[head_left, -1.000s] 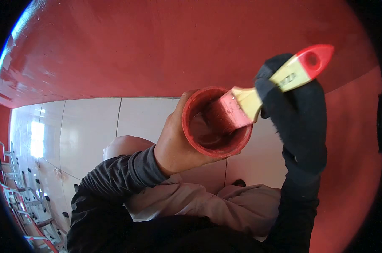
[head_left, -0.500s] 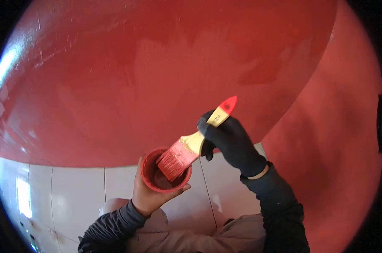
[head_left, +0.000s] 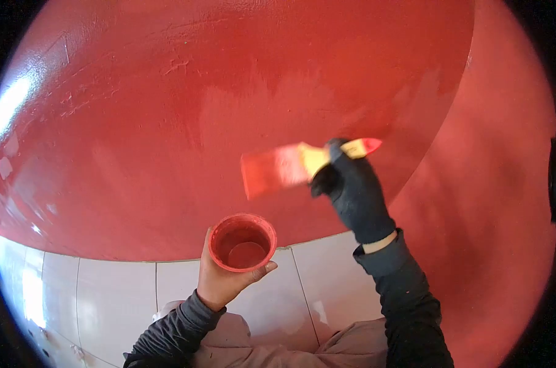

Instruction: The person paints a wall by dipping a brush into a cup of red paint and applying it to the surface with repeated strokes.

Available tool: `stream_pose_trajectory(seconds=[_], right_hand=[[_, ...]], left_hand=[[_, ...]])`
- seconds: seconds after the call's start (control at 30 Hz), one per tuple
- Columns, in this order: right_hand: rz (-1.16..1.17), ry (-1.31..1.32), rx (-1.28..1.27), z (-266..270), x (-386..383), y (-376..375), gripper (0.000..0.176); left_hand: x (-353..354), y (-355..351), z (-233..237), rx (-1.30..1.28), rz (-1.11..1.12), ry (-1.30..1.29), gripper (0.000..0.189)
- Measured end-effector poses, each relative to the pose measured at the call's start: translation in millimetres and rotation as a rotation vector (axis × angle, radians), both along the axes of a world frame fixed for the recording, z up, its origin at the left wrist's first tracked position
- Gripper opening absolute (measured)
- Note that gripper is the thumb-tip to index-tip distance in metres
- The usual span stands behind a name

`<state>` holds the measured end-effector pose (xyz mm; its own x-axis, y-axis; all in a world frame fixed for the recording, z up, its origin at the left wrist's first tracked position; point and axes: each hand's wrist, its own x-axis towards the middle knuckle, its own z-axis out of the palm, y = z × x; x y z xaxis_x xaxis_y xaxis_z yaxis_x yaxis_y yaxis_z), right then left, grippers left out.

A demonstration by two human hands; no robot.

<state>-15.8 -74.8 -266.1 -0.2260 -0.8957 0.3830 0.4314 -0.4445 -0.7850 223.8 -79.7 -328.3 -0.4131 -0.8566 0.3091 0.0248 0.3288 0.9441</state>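
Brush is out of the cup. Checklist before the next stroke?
1. Grip on the paintbrush: ok. The gloved right hand is closed round its handle.
2. Bristles loaded: ok. They are red with paint, but how much is too blurred to tell.
3. Bristles touching the red wall: cannot tell because of motion blur.
4. Paint cup steady: ok. It is upright in the bare left hand, with paint showing in the bottom.
5. Cup clear of the brush: ok. It sits below the bristles, apart from them.
6. Drips on the tiled floor: cannot tell, because of glare.
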Motion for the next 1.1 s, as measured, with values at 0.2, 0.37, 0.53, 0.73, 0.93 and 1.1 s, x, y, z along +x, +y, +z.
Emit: stream_pose_trajectory(seconds=[0.2,0.37,0.53,0.73,0.93,1.1], right_hand=[[-0.398,0.093,-0.348,61.8,-30.4,-19.8,0.026],[-0.618,0.202,-0.491,84.0,-60.4,-37.5,0.023],[-1.175,0.712,-0.817,81.4,-65.2,-35.6,0.015],[-0.903,1.41,-0.901,29.8,-11.8,-31.6,0.02],[-0.984,0.645,-0.704,84.1,-66.2,-36.5,0.013],[-1.243,0.826,-0.876,84.7,-58.0,-41.8,0.011]], left_hand=[[1.9,-0.8,-2.2,0.004,-0.043,0.043,0.065],[4.0,4.5,-0.3,0.049,-0.077,-0.016,0.073],[2.7,11.1,4.2,-0.004,-0.072,-0.023,0.075],[4.8,13.1,2.9,0.029,-0.083,-0.077,0.076],[3.4,24.7,12.8,0.033,-0.15,-0.03,0.077],[2.7,23.6,11.7,0.008,-0.123,-0.072,0.079]])
